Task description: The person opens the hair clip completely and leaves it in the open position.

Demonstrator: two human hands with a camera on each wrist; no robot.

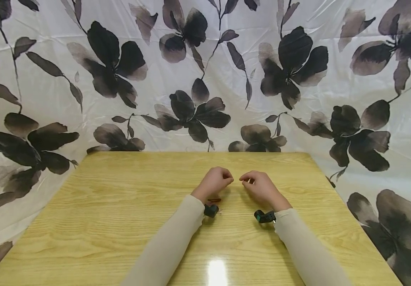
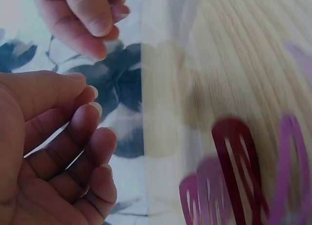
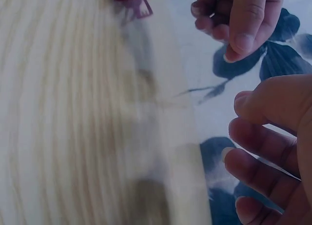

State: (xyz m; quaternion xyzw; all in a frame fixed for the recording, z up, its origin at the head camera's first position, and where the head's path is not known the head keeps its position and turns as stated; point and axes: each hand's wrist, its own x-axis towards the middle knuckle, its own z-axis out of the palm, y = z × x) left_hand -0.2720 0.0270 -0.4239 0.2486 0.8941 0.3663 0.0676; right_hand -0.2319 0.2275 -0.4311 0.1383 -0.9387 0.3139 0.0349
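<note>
My left hand (image 1: 215, 183) hovers over the far part of the wooden table, its fingers loosely bent and nothing between them. Across a small gap my right hand (image 1: 260, 186) mirrors it, also with bent fingers and nothing held. Several snap hair clips lie beside the left hand in the left wrist view: a dark red clip (image 2: 240, 169), a purple clip (image 2: 292, 169) and paler pinkish clips (image 2: 210, 191). From the head, most of these are hidden behind the left wrist; only a dark red clip (image 1: 214, 200) peeks out.
The wood-grain table (image 1: 119, 206) ends at a far edge just beyond the hands. Behind and around it hangs a white cloth (image 1: 234, 91) with dark flowers. Small black wrist cameras (image 1: 264, 217) sit under both cuffs.
</note>
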